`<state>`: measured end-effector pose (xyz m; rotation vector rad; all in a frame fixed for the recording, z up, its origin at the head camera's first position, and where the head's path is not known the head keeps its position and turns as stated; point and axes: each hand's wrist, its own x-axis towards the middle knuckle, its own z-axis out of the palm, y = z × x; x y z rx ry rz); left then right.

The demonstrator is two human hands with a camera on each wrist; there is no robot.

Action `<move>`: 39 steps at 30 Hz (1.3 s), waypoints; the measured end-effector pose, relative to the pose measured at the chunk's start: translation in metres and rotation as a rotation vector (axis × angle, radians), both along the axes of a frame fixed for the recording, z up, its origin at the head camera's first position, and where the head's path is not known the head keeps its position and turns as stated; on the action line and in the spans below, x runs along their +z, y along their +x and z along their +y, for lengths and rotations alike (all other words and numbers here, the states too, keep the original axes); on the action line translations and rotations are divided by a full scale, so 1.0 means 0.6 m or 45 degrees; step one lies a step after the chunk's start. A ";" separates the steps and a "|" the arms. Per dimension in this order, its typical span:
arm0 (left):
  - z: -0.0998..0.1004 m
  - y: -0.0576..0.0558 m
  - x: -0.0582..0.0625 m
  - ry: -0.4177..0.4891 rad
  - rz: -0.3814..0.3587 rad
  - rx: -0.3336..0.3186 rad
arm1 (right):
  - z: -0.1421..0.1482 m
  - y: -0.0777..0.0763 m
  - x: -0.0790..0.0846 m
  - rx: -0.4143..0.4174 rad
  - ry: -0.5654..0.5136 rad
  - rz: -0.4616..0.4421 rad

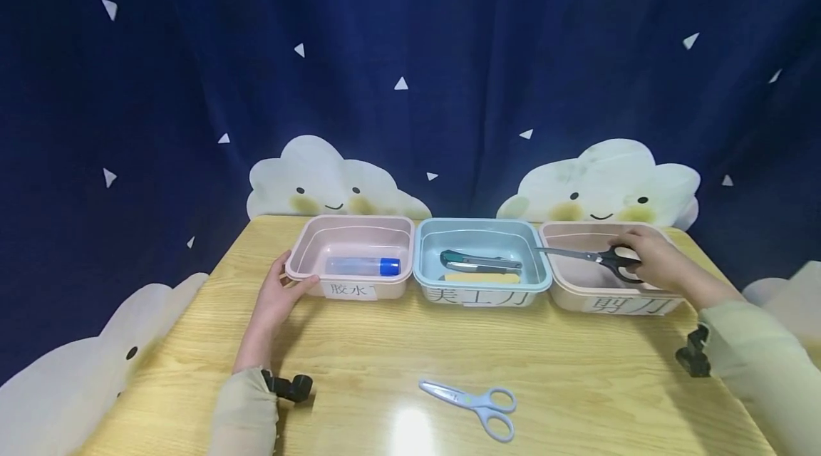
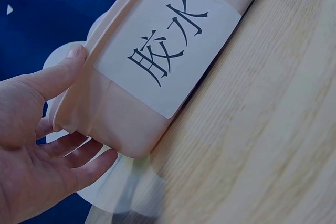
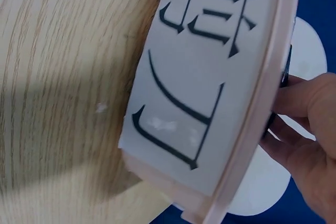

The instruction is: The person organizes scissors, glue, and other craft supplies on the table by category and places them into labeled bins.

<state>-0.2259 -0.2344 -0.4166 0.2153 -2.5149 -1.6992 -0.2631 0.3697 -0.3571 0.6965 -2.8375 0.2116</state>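
My right hand (image 1: 651,256) grips the handles of black-handled scissors (image 1: 609,259) over the right-hand pinkish bin (image 1: 564,292); their blades point left, with the tip at the rim nearest the blue bin. In the right wrist view, the bin's wall hides most of the scissors. At the far left, my left hand (image 1: 279,293) holds the corner of a pink bin (image 1: 308,246), thumb on the front rim and fingers around the side. Inside that bin lies a clear glue tube (image 1: 359,266) with a blue cap.
Between them stands a light-blue bin (image 1: 474,226) holding a green-and-grey utility knife (image 1: 481,261) and a yellow item (image 1: 481,277). Light-blue scissors (image 1: 471,400) lie on the wooden table (image 1: 359,349) in front. Paper labels (image 1: 349,291) mark the bins' fronts. A dark-blue curtain (image 1: 462,107) hangs behind.
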 end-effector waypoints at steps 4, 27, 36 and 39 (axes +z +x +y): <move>-0.002 0.001 0.003 0.004 0.019 -0.007 | 0.006 -0.008 -0.006 -0.027 -0.019 -0.039; -0.001 0.003 0.001 -0.005 0.003 -0.009 | 0.038 -0.043 -0.046 -0.019 0.168 -0.043; -0.002 0.001 -0.002 -0.016 -0.008 -0.003 | 0.042 -0.044 -0.051 0.001 0.024 -0.065; -0.002 0.000 -0.001 -0.016 -0.004 -0.001 | 0.033 -0.041 -0.047 -0.012 0.039 0.005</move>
